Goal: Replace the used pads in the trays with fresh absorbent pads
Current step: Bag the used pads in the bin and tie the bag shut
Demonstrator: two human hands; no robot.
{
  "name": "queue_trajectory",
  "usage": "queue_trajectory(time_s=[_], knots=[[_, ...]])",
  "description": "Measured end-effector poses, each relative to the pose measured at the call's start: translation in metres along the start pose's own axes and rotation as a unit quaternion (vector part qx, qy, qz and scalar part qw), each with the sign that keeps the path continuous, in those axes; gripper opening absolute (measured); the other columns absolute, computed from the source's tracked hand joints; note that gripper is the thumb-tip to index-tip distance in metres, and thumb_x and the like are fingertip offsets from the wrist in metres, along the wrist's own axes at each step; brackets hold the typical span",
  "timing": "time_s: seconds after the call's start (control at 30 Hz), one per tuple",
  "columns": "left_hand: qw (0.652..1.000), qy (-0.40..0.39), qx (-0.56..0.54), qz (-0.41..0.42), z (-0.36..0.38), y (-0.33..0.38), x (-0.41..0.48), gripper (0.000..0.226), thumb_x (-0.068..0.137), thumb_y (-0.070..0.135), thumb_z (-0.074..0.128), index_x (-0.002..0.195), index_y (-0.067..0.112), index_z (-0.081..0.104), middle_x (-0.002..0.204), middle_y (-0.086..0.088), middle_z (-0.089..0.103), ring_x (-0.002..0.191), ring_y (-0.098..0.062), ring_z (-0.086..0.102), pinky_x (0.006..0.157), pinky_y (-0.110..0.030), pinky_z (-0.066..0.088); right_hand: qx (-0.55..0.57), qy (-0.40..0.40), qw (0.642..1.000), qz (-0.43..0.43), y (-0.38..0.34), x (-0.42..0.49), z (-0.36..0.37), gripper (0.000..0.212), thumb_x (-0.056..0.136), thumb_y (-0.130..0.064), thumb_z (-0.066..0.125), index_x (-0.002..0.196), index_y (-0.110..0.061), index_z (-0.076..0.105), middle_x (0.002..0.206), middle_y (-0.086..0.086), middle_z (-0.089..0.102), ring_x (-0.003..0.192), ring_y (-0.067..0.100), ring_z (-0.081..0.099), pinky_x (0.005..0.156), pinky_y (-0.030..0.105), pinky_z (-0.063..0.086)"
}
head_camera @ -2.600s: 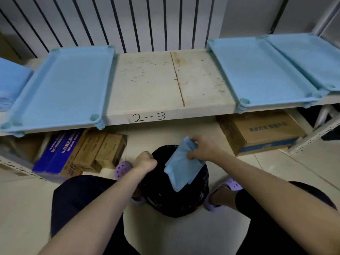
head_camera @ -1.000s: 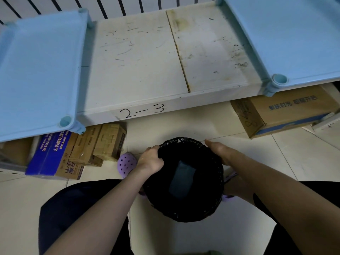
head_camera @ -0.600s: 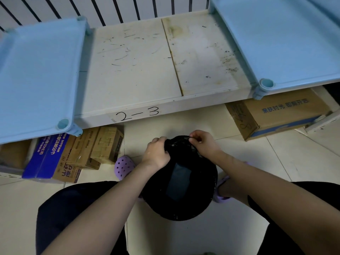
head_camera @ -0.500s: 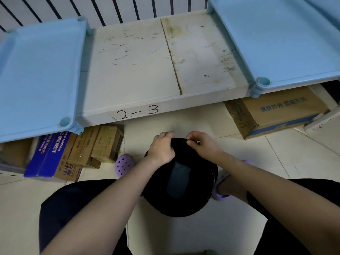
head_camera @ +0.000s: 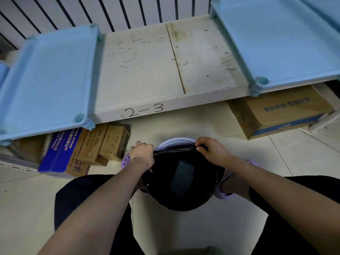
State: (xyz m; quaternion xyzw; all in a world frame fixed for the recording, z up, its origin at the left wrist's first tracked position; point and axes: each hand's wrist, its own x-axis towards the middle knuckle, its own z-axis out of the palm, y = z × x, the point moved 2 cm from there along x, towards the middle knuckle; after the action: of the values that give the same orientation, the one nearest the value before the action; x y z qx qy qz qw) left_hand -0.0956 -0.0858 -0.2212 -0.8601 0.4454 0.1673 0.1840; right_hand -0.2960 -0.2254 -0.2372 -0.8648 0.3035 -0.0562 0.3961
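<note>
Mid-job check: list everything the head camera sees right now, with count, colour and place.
trays: at least three, light blue, on the shelf; one left, two right, the farthest cut off
shelf board: one, off-white, scuffed, marked 2-3, between the trays
bin bag: one, black, lining the bin
bin: one, pale, on the floor between the feet
folded pad: one, blue, inside the bin bag
large box: one, brown, under the shelf, right
small boxes: several, brown, under the shelf, left
blue box: one, beside the small boxes
clogs: two, purple, either side of the bin
hands: left hand and right hand, both gripping the bin bag's far rim
</note>
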Motion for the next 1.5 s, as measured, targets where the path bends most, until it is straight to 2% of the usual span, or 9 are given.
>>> queue_trajectory(time_s=[0.23,0.47,0.6,0.77,0.93,1.03,1.2,1.33,1.5], knots=[[0.964,0.040,-0.261,-0.039,0.012,-0.011,-0.022,0.007,0.091,0.013,0.047,0.090,0.009,0.052,0.092,-0.015,0.063,0.095,-0.037,0.060,0.074,-0.036,0.048,-0.019,0.037,0.998,0.042,0.001,-0.011,0.004,0.015,0.085,-0.009,0.059,0.100,-0.007,0.061,0.107,0.006,0.057,0.098,0.021,0.055,0.086,0.023,0.041],[0.864,0.083,-0.497,-0.014,0.001,0.007,-0.047,0.020,0.085,0.025,0.067,0.096,0.018,0.051,0.078,0.001,0.057,0.079,-0.021,0.055,0.063,-0.025,0.035,-0.057,0.023,0.985,0.159,-0.002,-0.020,0.002,0.065,0.077,-0.016,0.068,0.134,-0.007,0.038,0.134,0.011,0.040,0.120,0.026,0.047,0.099,0.030,0.039],[0.919,0.020,-0.385,-0.082,0.013,-0.007,-0.062,0.064,0.071,0.025,0.080,0.122,0.012,0.043,0.114,-0.004,0.055,0.110,-0.023,0.054,0.087,-0.029,0.043,-0.079,0.039,0.958,0.272,0.007,-0.028,0.000,0.059,0.077,-0.019,0.067,0.126,-0.003,0.040,0.126,0.016,0.048,0.117,0.033,0.049,0.093,0.035,0.045],[0.932,-0.116,-0.315,-0.140,0.035,-0.014,-0.087,0.034,0.082,0.019,0.067,0.113,0.006,0.060,0.113,-0.010,0.065,0.106,-0.026,0.061,0.088,-0.029,0.048,-0.004,-0.019,0.939,0.342,0.012,-0.043,0.002,0.016,0.081,-0.015,0.063,0.083,-0.002,0.053,0.078,0.010,0.057,0.075,0.023,0.055,0.048,0.024,0.037],[0.928,-0.114,-0.329,-0.130,0.029,-0.003,-0.094,0.021,0.093,0.020,0.047,0.100,0.005,0.061,0.088,-0.011,0.069,0.081,-0.024,0.068,0.068,-0.026,0.052,-0.010,-0.021,0.927,0.375,0.015,-0.060,-0.002,0.024,0.083,-0.012,0.057,0.063,-0.007,0.046,0.065,0.005,0.047,0.069,0.021,0.050,0.051,0.026,0.034],[0.870,-0.038,-0.476,-0.122,0.003,0.007,-0.093,0.016,0.095,0.021,0.048,0.087,0.009,0.054,0.062,-0.007,0.066,0.044,-0.015,0.062,0.044,-0.021,0.049,0.011,-0.037,0.924,0.380,0.019,-0.068,0.001,0.024,0.086,-0.007,0.050,0.063,-0.005,0.045,0.073,0.009,0.049,0.074,0.022,0.047,0.061,0.028,0.036],[0.806,0.222,-0.538,-0.105,-0.023,0.007,-0.099,0.015,0.090,0.013,0.056,0.102,0.010,0.047,0.073,-0.001,0.055,0.082,-0.030,0.061,0.067,-0.029,0.040,0.119,0.010,0.915,0.385,0.021,-0.076,0.016,0.005,0.091,-0.006,0.042,0.094,-0.008,0.047,0.096,0.015,0.052,0.085,0.025,0.050,0.082,0.039,0.049],[0.894,0.329,-0.271,0.134,-0.012,0.010,-0.114,0.047,0.076,0.001,0.052,0.122,0.012,0.051,0.122,-0.010,0.049,0.115,-0.028,0.050,0.096,-0.044,0.044,0.161,0.002,0.898,0.410,0.014,-0.088,0.022,0.016,0.089,-0.004,0.049,0.075,-0.012,0.048,0.077,0.010,0.054,0.069,0.025,0.053,0.073,0.038,0.051],[0.959,0.072,0.097,0.255,0.013,0.021,-0.115,0.077,0.078,0.009,0.060,0.146,0.030,0.030,0.158,-0.003,0.001,0.144,-0.026,-0.020,0.113,-0.056,-0.007,0.154,-0.030,0.911,0.382,-0.005,-0.088,0.008,0.022,0.088,0.000,0.050,0.072,-0.014,0.045,0.071,0.005,0.051,0.055,0.015,0.049,0.046,0.023,0.050]])
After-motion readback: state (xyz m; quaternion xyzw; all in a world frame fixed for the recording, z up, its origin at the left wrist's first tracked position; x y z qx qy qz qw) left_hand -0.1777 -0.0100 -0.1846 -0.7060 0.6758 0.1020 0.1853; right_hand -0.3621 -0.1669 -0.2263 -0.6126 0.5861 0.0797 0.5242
